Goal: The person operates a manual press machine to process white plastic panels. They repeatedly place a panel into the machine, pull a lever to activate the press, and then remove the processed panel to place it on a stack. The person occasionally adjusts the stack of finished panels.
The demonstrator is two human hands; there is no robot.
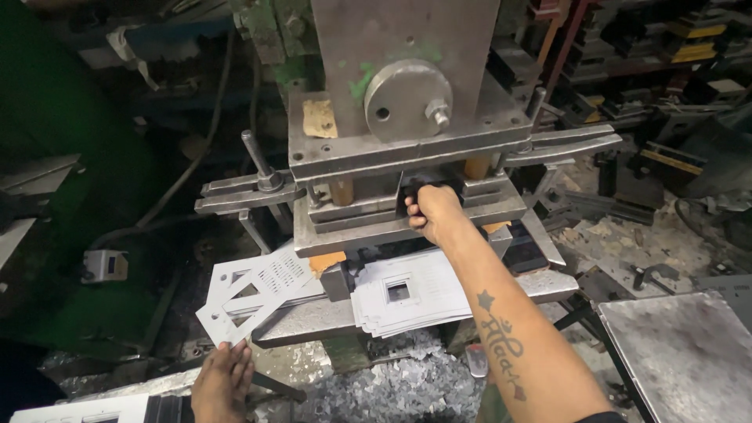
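Meanwhile my right hand was closed on something dark inside the press; my left hand, fingers open, touched the thin, stiff, probably sharp-edged sheet left of the press, best held by its edge.

Right hand bare, forearm bare, dark star-and-script tattoo along it; left hand bare, no glove.

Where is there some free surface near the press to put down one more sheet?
The grey metal plate at lower right, beside the right hand forearm, lies bare. The press bed is crowded: a stack of punched sheets in the middle, and the perforated sheets by the left hand.
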